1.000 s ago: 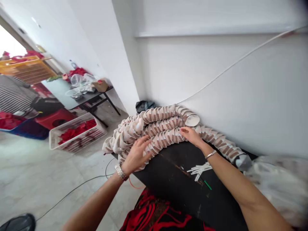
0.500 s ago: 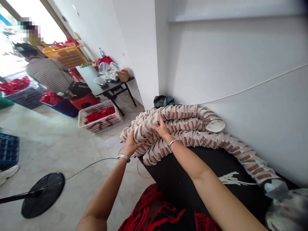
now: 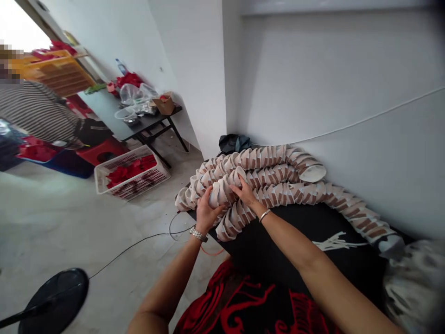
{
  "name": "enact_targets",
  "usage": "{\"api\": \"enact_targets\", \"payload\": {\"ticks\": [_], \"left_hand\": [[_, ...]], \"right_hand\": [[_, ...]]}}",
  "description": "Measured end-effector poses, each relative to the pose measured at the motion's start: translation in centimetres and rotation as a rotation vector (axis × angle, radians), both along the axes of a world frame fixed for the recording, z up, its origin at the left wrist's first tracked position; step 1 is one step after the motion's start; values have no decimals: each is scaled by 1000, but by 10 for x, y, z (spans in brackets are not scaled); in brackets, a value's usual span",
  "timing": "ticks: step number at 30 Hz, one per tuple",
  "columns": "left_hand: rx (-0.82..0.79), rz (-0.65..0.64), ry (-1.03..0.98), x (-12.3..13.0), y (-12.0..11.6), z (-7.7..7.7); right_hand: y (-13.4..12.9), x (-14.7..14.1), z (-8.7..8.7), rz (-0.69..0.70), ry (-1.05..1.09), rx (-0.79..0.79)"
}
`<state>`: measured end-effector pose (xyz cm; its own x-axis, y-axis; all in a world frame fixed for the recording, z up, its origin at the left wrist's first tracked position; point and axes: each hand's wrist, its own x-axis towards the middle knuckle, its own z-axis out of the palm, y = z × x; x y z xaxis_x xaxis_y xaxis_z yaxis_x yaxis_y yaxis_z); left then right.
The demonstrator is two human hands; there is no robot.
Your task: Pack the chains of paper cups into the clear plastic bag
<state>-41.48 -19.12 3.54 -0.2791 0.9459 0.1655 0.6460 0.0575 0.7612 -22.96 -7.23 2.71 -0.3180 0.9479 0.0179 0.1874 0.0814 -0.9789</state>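
Observation:
A long chain of nested paper cups, white with brown patches, lies in folded loops on a black tabletop against the wall. My left hand cups the near left bend of the chain, with a metal watch on its wrist. My right hand presses on the same bend just beside it, fingers spread over the cups, a thin bracelet on its wrist. A cup mouth faces out at the far loop. Some thin white strips lie on the tabletop to the right of my right forearm.
Red and black cloth lies below the table's near edge, and a crumpled plastic bag sits at right. On the floor are a white basket of red pieces, a fan base and cables. A person in a striped top stands beyond.
My hands have come closer together on the left bend of the chain. The view has swung slightly, and the person in stripes sits further towards the left edge.

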Motion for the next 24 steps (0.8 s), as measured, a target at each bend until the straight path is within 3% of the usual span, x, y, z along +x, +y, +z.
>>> {"api": "enact_targets", "payload": {"ticks": [4,11,14,18,21,24], "left_hand": [[10,-137,-75,23,19,1],[84,-561,-119,95,77,-1],[144,-847,-88,150,117,12],[196,-1177,-51,245,175,35],[168,-1286,17,309,213,42],[142,-1285,70,351,242,35]], "right_hand": [[-17,30,4,-132,-66,33],[-48,107,-3,-619,-85,30],[-58,150,-4,-909,-54,43],[-55,211,7,-1252,-47,105],[-34,256,16,-1371,-103,119],[-6,292,14,-1398,-159,161]]}}
